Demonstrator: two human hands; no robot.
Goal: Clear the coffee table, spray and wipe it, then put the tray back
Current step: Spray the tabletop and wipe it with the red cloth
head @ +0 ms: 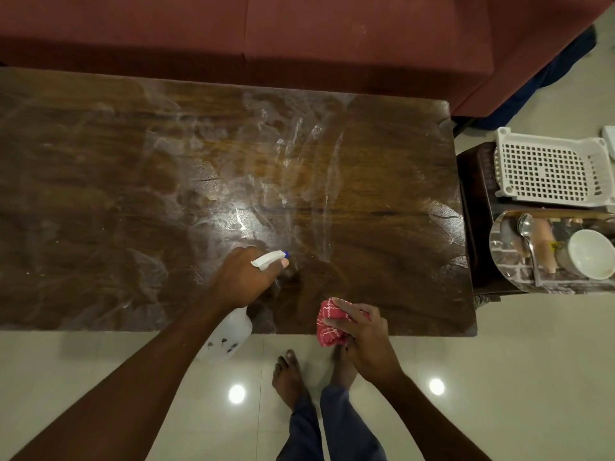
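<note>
Left grip: clenched around the spray bottle, nozzle aimed over the tabletop.
Right grip: a bunched red cloth is grasped at the near edge.
Tabletop: streaked with wet spray.
Tray: set on a side stand, right of the tabletop.

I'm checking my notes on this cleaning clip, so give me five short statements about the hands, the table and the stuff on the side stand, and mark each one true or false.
1. The left hand holds the spray bottle, nozzle aimed over the coffee table. True.
2. The right hand is empty. False: it grips a bunched red cloth at the table's near edge.
3. The tabletop shows wet streaks. True.
4. The tray sits on the coffee table. False: it rests on a dark side stand to the right, carrying a white bowl and a spoon.
5. The white perforated basket lies on the sofa. False: it is on the side stand, beyond the tray.
</note>
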